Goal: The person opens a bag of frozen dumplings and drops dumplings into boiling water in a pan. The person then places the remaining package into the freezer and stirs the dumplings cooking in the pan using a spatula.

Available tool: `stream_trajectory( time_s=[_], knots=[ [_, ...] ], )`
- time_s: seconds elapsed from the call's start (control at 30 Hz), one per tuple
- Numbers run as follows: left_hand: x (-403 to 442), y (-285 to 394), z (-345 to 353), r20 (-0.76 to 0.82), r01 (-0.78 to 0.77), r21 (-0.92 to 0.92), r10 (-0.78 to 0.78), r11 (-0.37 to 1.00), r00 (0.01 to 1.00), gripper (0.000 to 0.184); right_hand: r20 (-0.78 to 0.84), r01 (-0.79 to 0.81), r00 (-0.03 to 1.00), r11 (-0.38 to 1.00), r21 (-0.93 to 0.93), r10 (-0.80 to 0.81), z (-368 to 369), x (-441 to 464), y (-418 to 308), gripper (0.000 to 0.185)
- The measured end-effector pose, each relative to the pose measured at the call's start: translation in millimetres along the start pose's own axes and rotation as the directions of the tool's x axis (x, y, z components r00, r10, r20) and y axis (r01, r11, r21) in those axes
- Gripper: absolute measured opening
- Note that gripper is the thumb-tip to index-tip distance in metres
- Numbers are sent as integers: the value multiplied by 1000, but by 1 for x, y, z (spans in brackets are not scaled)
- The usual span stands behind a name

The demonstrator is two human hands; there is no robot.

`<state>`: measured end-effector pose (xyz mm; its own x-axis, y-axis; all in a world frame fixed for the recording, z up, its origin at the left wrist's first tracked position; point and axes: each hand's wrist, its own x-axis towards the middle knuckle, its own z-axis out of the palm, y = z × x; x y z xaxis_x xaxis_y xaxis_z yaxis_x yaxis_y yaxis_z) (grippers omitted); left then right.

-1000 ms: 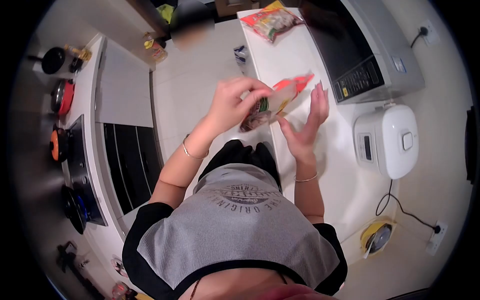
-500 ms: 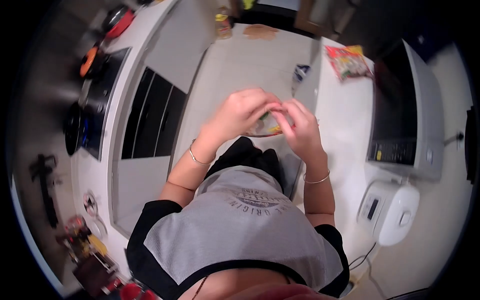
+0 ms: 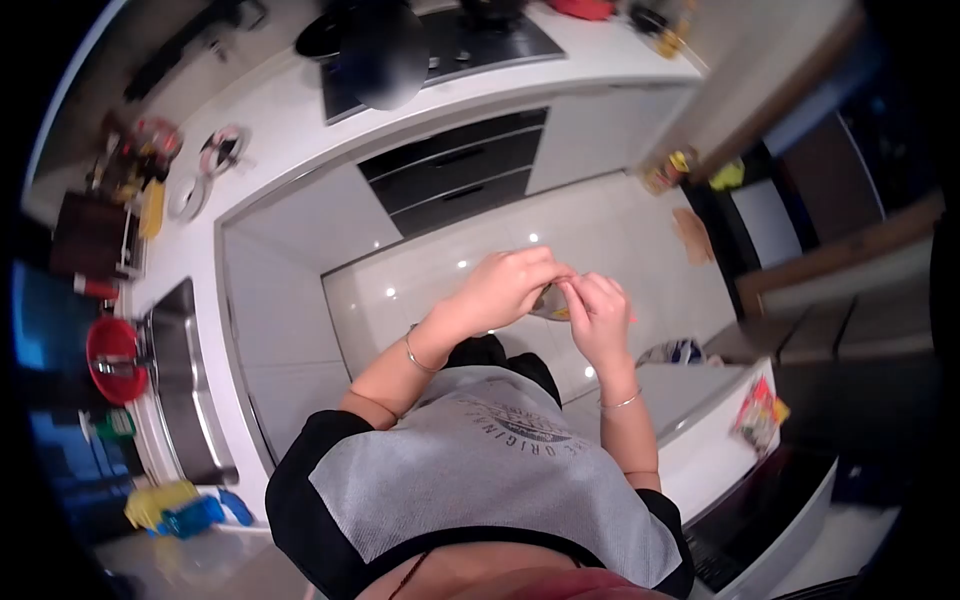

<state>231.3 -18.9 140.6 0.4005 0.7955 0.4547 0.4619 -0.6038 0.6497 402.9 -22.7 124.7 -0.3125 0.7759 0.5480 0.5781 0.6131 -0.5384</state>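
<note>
In front of my torso my left hand and my right hand meet, fingertips nearly touching. Both are closed in a pinch on the top edge of a small plastic packet. The packet hangs below my fingers, partly see-through with some yellow on it. A bit of orange-red shows beside my right fingers. My hands hide most of the packet, so its contents and whether it is open cannot be made out.
Ahead runs a white counter with a black stove and a pan. At left is a steel sink beside a red basin. A colourful food bag lies on the right counter. An oil bottle stands on the floor.
My body and view have turned left, so the stove is now ahead and the sink shows at left. Both hands still grip the packet.
</note>
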Motion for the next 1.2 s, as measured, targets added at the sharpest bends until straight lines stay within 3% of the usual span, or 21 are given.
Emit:
stream_trajectory(
  time_s=[0.17,0.3,0.4,0.5,0.6,0.7,0.8,1.2],
  knots=[
    [-28,-31,-43,-254,148,182,-98,972,962,22,84,144,985,986,83,-150,62,51,-16,6],
    [-43,-55,-74,-363,263,238,-165,935,917,20,136,301,940,948,101,-313,103,85,-37,4],
    [-54,-74,-105,-370,286,283,-171,915,913,22,199,376,900,922,92,-387,129,112,-52,4],
    [-70,-93,-142,-399,244,165,-162,956,903,23,238,411,870,902,131,-431,153,136,-70,4],
    [-86,-101,-164,-385,318,269,-201,909,901,24,249,433,849,884,178,-466,181,150,-83,4],
    [-92,-114,-169,-469,392,358,-200,847,860,24,250,443,841,875,193,-481,206,160,-92,3],
    [-98,-127,-178,-480,428,335,-239,839,844,24,279,445,826,871,208,-489,224,165,-96,4],
    [-84,-121,-179,-420,604,380,-451,701,788,23,361,571,650,744,348,-668,231,192,-84,4]
  ],
)
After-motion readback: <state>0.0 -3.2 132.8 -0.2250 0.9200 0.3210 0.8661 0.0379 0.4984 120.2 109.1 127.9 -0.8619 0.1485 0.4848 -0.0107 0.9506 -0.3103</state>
